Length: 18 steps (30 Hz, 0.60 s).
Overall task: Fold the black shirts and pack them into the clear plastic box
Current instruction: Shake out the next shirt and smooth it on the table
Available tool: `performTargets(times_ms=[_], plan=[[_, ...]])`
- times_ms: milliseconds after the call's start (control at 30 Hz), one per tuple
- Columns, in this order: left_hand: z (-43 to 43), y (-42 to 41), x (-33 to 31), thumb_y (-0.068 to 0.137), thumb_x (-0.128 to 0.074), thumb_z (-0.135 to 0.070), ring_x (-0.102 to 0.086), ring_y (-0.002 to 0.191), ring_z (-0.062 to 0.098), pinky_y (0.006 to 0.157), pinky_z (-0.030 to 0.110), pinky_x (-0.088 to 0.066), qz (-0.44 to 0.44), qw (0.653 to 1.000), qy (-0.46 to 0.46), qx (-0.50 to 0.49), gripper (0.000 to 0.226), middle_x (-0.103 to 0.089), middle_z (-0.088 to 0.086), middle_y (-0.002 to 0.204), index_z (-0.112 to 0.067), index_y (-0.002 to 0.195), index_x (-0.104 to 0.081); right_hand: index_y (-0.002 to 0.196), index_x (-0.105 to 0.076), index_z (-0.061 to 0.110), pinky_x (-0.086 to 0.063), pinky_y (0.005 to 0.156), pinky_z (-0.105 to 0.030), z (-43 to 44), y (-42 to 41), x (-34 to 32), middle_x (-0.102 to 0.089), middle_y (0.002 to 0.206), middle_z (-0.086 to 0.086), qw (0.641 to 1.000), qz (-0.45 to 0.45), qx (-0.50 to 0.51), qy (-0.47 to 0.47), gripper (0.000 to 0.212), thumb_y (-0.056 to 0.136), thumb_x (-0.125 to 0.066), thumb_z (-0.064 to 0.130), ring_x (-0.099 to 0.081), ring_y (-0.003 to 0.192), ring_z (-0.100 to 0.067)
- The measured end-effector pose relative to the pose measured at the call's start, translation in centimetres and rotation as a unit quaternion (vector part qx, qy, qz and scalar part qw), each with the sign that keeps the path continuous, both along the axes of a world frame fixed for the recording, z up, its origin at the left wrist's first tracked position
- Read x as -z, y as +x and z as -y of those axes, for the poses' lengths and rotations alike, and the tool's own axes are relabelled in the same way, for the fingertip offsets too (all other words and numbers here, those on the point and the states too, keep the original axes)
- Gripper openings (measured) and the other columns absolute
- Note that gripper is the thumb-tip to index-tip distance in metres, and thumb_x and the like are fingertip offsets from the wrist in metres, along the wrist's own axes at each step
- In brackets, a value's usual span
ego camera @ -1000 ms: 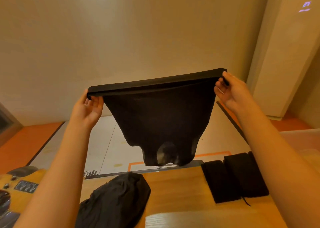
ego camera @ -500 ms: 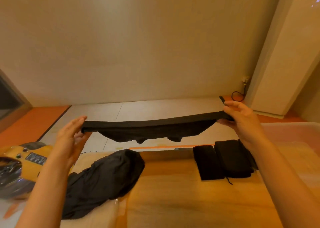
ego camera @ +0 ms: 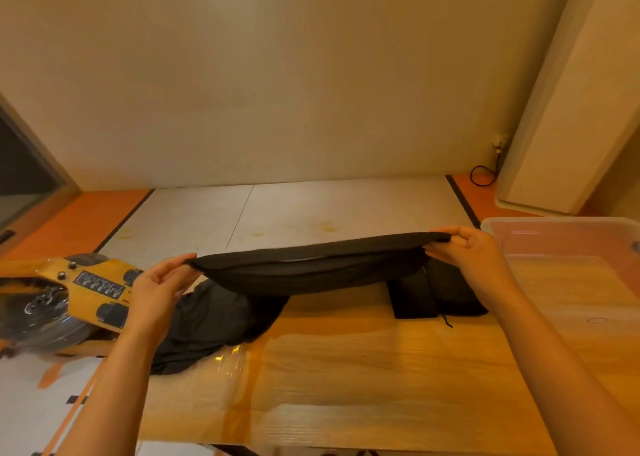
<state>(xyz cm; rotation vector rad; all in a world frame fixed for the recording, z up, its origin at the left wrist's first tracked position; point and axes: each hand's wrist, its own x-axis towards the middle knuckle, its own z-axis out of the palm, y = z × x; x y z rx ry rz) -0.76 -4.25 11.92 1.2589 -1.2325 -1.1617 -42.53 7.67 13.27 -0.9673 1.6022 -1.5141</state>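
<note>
L hand (ego camera: pixel 157 284) & R hand (ego camera: pixel 465 258) each pinch an end of the black shirt (ego camera: pixel 311 270), stretched wide over the desk's (ego camera: pixel 346 358) far edge, prob. to lay it flat.

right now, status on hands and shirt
Left hand and right hand each pinch an end of the black shirt, stretched above the table. Folded shirts beside clear plastic box. Crumpled shirt under left end.
</note>
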Motion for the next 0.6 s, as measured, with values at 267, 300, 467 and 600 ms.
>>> performTargets(times_ms=[267, 300, 467, 600], plan=[[-0.6, 0.4, -3.4, 0.096, -0.056, -0.025, -0.064, 0.096, 0.019, 0.096, 0.037, -0.048, 0.081, 0.993, -0.082, 0.005, 0.019, -0.068, 0.006, 0.097, -0.014, 0.106, -0.067, 0.093, -0.068, 0.009, -0.041, 0.073, -0.017, -0.8, -0.6, -3.1, -0.064, 0.097, -0.004, 0.983, -0.139, 0.082, -0.087, 0.018, 0.095, -0.057, 0.023, -0.057, 0.081, -0.001], [-1.0, 0.7, -3.7, 0.096, -0.055, -0.025, -0.063, 0.102, 0.019, 0.098, 0.038, -0.045, 0.084, 0.993, -0.082, 0.013, 0.018, -0.069, 0.004, 0.102, -0.015, 0.105, -0.068, 0.095, -0.069, 0.014, -0.040, 0.078, -0.017, -1.2, -0.8, -3.4, -0.065, 0.104, 0.001, 0.985, -0.128, 0.065, -0.092, 0.015, 0.095, -0.057, 0.023, -0.058, 0.089, 0.001], [-4.2, 1.8, -4.1, 0.094, -0.052, -0.016, -0.066, 0.098, 0.012, 0.092, 0.028, -0.052, 0.029, 0.996, -0.062, 0.057, 0.016, -0.074, -0.004, 0.094, -0.015, 0.097, -0.067, 0.101, -0.072, 0.016, -0.054, 0.089, -0.030, -4.6, -1.9, -3.7, -0.073, 0.103, 0.000, 0.991, -0.083, -0.081, -0.069, 0.022, 0.091, -0.055, 0.027, -0.066, 0.102, -0.014], [-6.0, 3.6, -2.4, 0.088, -0.061, -0.023, -0.063, 0.099, 0.026, 0.095, 0.035, -0.045, 0.020, 0.995, -0.028, 0.098, 0.017, -0.070, 0.009, 0.096, -0.009, 0.095, -0.068, 0.092, -0.077, 0.024, -0.057, 0.072, -0.024, -6.9, -2.2, -3.1, -0.074, 0.100, -0.007, 0.989, -0.030, -0.135, -0.056, 0.031, 0.072, -0.072, 0.047, -0.070, 0.095, -0.021]])
